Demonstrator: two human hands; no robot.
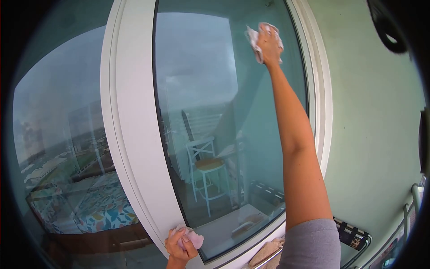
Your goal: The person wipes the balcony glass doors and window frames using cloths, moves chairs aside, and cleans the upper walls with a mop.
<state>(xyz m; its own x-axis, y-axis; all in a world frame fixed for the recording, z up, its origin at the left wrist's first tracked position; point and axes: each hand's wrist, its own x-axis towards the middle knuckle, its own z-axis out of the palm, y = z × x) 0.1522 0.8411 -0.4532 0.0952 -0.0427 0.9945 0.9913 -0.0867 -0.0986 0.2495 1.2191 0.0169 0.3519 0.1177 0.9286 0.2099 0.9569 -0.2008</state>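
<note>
My right hand [269,47] is raised high and presses a pale pinkish-white cloth [252,37] against the upper right of the glass pane [260,116]. Its fingers lie over the cloth, which shows around them. Low down, beside the lower part of the white frame [134,89], my left hand [178,245] is closed around a crumpled light pink cloth [195,239]. Whether the left hand touches the frame, I cannot tell.
Through the glass show a white chair [208,166] with a brown seat and a bed with a leafy cover [103,208]. To the right are a green wall [365,112], a folded strapped rack [354,235] and a railing [414,201]. A beige cloth [266,254] hangs below the window.
</note>
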